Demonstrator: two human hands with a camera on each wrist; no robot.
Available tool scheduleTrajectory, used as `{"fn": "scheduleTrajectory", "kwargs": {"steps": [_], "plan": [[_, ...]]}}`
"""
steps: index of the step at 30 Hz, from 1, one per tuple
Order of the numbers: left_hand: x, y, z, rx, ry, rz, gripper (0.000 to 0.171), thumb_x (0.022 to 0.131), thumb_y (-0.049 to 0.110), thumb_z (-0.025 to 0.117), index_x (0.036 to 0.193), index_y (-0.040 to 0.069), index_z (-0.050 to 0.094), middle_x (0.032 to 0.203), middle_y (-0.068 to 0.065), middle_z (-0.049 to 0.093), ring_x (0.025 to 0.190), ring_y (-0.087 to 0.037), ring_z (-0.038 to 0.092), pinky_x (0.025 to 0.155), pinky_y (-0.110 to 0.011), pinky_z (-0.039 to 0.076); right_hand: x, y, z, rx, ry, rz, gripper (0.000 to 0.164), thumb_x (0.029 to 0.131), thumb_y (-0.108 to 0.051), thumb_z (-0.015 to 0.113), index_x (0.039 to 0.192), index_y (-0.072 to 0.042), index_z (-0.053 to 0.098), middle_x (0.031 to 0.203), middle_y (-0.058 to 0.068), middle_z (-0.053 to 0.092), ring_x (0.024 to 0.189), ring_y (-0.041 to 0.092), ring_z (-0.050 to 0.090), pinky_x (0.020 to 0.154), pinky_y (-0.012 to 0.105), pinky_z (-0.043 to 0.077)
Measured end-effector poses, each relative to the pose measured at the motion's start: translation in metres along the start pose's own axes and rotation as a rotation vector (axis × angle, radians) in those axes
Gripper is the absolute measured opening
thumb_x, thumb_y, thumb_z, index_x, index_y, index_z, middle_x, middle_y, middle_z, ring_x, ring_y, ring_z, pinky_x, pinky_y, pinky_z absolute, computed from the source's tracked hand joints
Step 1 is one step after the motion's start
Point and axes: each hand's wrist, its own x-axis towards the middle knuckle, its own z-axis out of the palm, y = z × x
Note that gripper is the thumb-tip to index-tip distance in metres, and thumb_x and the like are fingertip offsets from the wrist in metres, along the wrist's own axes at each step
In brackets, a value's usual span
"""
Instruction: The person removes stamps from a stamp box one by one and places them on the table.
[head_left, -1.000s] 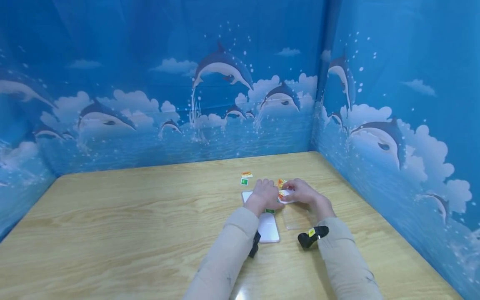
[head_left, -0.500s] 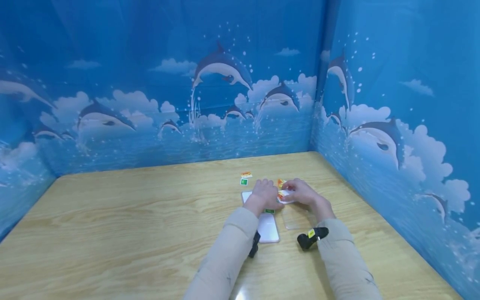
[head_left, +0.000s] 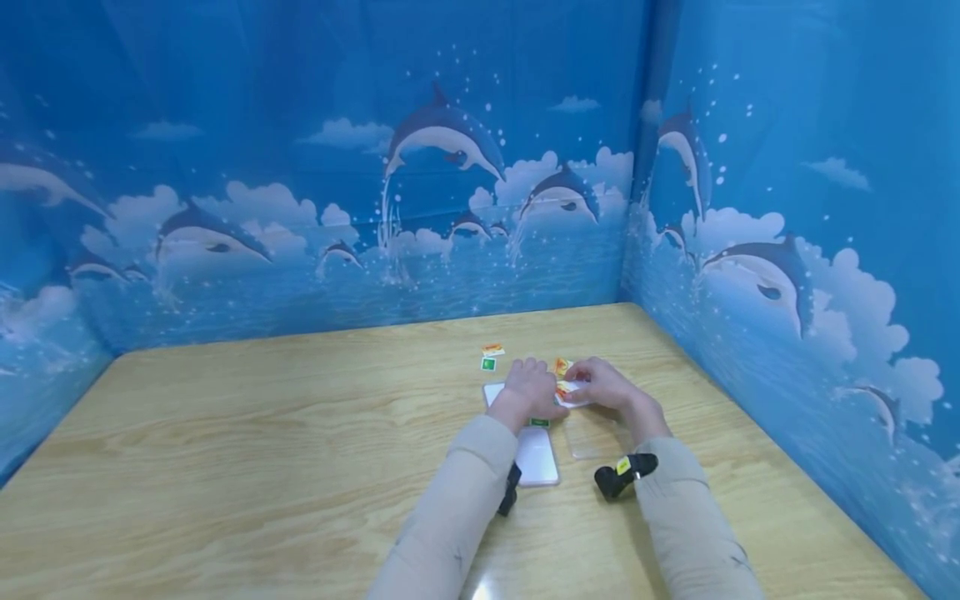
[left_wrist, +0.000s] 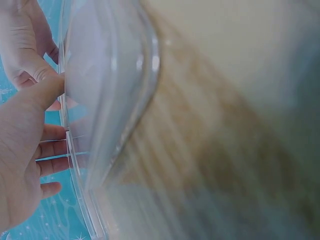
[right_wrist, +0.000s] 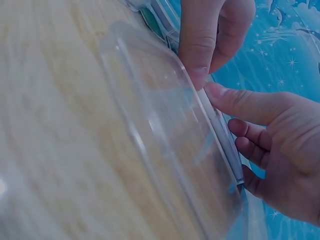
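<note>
A white card (head_left: 573, 392) with orange print lies between the two hands in the head view; its pale edge shows in the right wrist view. My right hand (head_left: 606, 385) holds it, thumb on the near side and fingers behind. The thumb of my left hand (head_left: 529, 392) meets the card's end beside the right thumb (right_wrist: 240, 102), with the left index finger curled behind. Under the left hand sits a white plastic tray (head_left: 537, 460), partly hidden, with a green-marked piece (head_left: 539, 422) in it. A clear plastic lid (head_left: 591, 440) lies just below the right hand.
Beyond the left hand lie a small green card (head_left: 488, 364) and an orange-and-white card (head_left: 492, 349). Another orange-printed card (head_left: 562, 366) shows between the hands, farther back. The wooden table (head_left: 262, 442) meets a blue dolphin curtain (head_left: 300, 183) at its back and right edges.
</note>
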Motion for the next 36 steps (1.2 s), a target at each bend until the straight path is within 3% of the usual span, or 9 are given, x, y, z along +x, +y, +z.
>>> {"fn": "scheduleTrajectory", "kwargs": {"steps": [20,36], "plan": [[-0.0009,0.0001,-0.0001,0.013,-0.004,0.01,0.057,0.083,0.061,0.053,0.117,0.016,0.061,0.112,-0.002,0.052,0.102,-0.017,0.042,0.096,-0.037,0.03,0.0002,-0.0048,-0.0001,0.027,0.017,0.018,0.024,0.08,-0.007,0.068,0.102,-0.002,0.063,0.11,0.016,0.059,0.103,0.031,0.05,0.089,0.044,0.039],[-0.0043,-0.0002,-0.0032,0.02,-0.004,0.014,0.055,0.083,0.061,0.053,0.114,0.016,0.062,0.107,-0.001,0.053,0.099,-0.016,0.043,0.094,-0.035,0.032,0.0085,-0.009,0.0061,0.036,0.092,0.116,0.006,0.084,-0.008,0.063,0.089,-0.005,0.064,0.09,0.009,0.061,0.087,0.023,0.053,0.08,0.037,0.041]]}}
